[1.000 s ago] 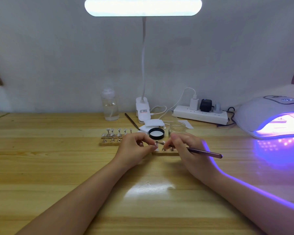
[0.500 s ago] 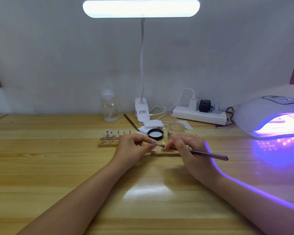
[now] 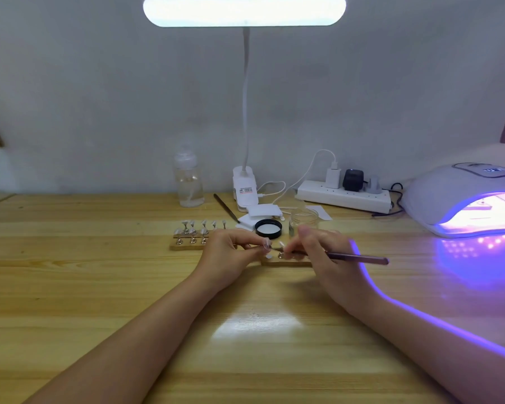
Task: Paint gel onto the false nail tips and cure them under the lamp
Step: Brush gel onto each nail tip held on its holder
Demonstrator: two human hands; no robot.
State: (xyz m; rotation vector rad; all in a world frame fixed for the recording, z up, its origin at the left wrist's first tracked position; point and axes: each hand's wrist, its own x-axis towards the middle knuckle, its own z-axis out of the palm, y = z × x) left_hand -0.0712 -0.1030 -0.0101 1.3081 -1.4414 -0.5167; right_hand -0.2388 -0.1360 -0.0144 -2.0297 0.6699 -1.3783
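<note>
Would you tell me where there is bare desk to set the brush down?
Bare wood lies left of the nail stand, and between the right hand and curing lamp. Behind the hands, jar, lid and power strip crowd it.

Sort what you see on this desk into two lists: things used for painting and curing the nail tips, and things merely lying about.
In use for the job:
left hand pinching a nail tip
right hand holding the brush
wooden stand
second stand of tips
gel jar and its lid
curing lamp

Lying about:
clear bottle
power strip
spare brush
</note>
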